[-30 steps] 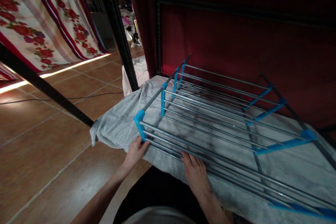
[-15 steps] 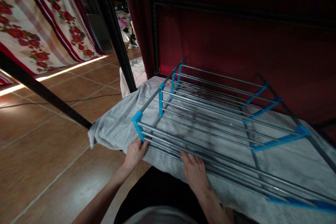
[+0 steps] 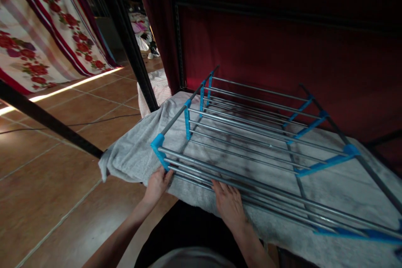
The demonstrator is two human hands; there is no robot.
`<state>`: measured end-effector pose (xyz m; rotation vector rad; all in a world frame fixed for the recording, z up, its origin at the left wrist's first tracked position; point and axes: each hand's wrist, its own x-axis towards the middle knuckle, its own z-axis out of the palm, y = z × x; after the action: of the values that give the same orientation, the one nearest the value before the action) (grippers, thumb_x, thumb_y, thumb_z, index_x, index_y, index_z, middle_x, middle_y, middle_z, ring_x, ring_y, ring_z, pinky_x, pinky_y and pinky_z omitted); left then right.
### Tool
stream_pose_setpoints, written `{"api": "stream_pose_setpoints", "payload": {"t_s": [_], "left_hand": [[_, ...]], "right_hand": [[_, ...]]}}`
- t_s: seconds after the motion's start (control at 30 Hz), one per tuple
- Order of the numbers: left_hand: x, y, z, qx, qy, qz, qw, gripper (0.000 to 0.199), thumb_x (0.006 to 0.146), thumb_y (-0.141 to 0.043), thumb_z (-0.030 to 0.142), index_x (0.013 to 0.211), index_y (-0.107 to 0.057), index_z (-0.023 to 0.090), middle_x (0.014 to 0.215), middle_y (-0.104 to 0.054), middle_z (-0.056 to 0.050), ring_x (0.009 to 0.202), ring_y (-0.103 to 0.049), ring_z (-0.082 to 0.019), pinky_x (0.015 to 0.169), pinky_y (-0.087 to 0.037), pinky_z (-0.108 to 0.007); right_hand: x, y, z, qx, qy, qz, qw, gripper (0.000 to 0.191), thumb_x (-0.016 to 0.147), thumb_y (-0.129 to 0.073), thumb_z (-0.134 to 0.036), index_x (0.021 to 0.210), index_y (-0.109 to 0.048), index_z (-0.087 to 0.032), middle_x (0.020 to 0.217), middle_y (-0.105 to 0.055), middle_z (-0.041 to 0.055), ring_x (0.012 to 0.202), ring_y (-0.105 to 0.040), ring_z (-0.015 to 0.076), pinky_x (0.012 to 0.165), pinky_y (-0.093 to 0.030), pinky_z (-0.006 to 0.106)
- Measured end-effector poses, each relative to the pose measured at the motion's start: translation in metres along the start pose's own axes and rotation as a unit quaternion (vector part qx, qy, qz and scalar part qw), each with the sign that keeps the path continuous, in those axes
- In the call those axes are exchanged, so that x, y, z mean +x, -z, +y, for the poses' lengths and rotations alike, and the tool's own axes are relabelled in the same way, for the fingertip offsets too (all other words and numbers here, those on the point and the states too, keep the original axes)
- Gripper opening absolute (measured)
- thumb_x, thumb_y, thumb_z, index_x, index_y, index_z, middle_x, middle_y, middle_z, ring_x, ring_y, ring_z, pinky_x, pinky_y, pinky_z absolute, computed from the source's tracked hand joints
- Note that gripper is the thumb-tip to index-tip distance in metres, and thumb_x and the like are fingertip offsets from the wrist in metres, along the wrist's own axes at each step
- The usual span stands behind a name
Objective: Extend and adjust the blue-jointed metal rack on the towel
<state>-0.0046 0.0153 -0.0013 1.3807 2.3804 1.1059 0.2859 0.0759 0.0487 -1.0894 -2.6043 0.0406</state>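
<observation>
A low rack of grey metal tubes (image 3: 245, 181) with blue plastic brackets (image 3: 326, 162) rests on a rumpled, fleecy grey blanket (image 3: 128, 155), before a smooth dark-red cloth (image 3: 266, 50). The left hand (image 3: 157, 184) is narrow, pinching the rack's near left corner at a lower tube. The right hand (image 3: 228, 202) bends its fingers over the lower front tubes; how tightly I cannot tell. Such spacing probably steadies the long, rigid front edge on soft padding.
</observation>
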Motion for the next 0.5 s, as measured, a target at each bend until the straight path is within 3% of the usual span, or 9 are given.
{"api": "stream_pose_setpoints", "payload": {"t_s": [0.37, 0.5], "left_hand": [[0.0014, -0.0011, -0.0006, 0.013, -0.009, 0.002, 1.0, 0.035, 0.082, -0.042, 0.057, 0.063, -0.037, 0.028, 0.053, -0.048, 0.0, 0.053, -0.053, -0.021, 0.057, -0.044, -0.034], [-0.0015, 0.007, -0.0003, 0.028, -0.013, 0.005, 0.999, 0.035, 0.081, -0.043, 0.057, 0.062, -0.037, 0.028, 0.051, -0.046, 0.001, 0.048, -0.051, -0.02, 0.051, -0.041, -0.033]], "right_hand": [[0.0013, 0.0018, 0.0009, 0.005, 0.002, -0.022, 1.0, 0.041, 0.097, -0.046, -0.013, 0.135, -0.058, -0.026, 0.125, -0.07, 0.005, 0.106, -0.068, 0.0213, 0.097, -0.05, 0.038], [0.0002, 0.0026, -0.0002, 0.002, -0.006, -0.03, 1.0, 0.038, 0.098, -0.049, -0.017, 0.134, -0.059, -0.027, 0.128, -0.068, 0.0066, 0.111, -0.065, 0.022, 0.1, -0.049, 0.039]]}}
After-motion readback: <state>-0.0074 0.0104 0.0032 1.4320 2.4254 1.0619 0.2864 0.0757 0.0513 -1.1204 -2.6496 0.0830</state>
